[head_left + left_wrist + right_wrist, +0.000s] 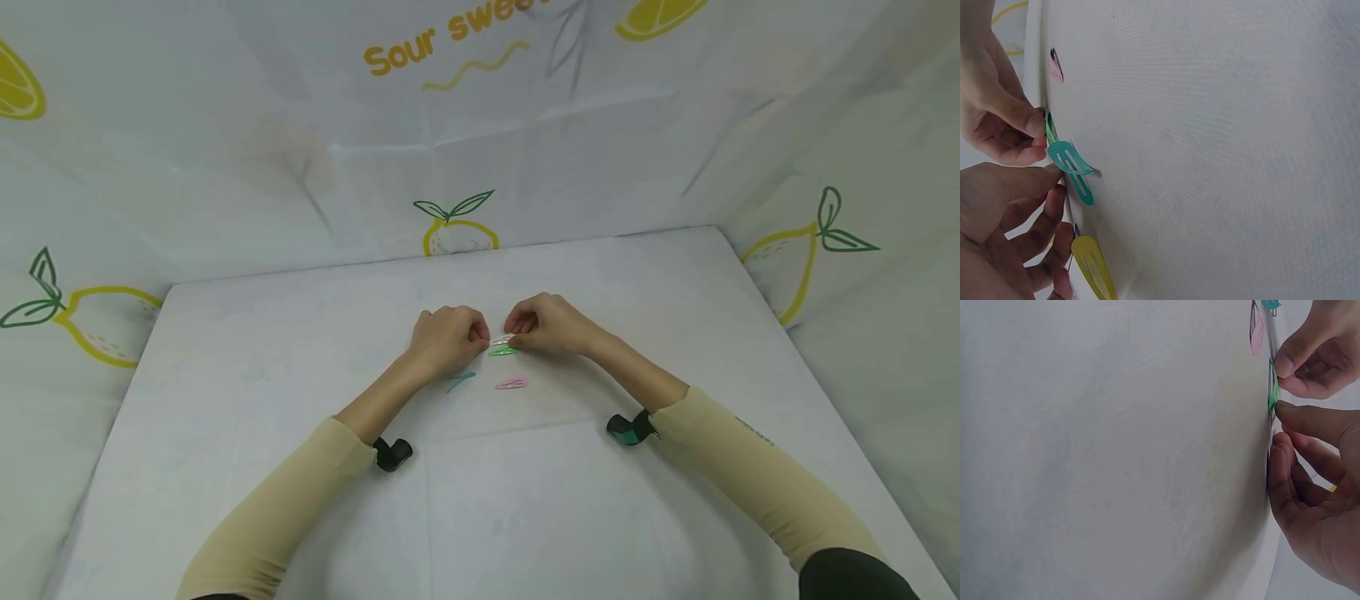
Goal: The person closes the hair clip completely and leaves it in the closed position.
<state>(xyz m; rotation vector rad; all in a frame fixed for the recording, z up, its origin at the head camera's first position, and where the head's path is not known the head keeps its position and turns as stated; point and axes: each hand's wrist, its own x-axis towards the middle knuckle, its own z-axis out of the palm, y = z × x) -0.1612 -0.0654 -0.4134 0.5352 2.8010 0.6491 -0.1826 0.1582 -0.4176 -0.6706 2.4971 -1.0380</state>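
A whitish snap hair clip (501,340) lies between the two hands in the head view. My left hand (446,340) has thumb and finger at its left end, while my right hand (551,325) pinches its right end. Just on the near side is a green hair clip (503,352), close to the right thumb. A pink hair clip (512,383) lies nearer to me, and a teal hair clip (461,380), its halves spread, is beside the left wrist. The left wrist view also shows a yellow hair clip (1093,269) near the left fingers; the left hand hides it in the head view.
A white cloth covers the table (510,517). Behind it and at both sides hang white curtains (300,183) printed with lemons. Dark wrist cameras (393,455) sit under both sleeves.
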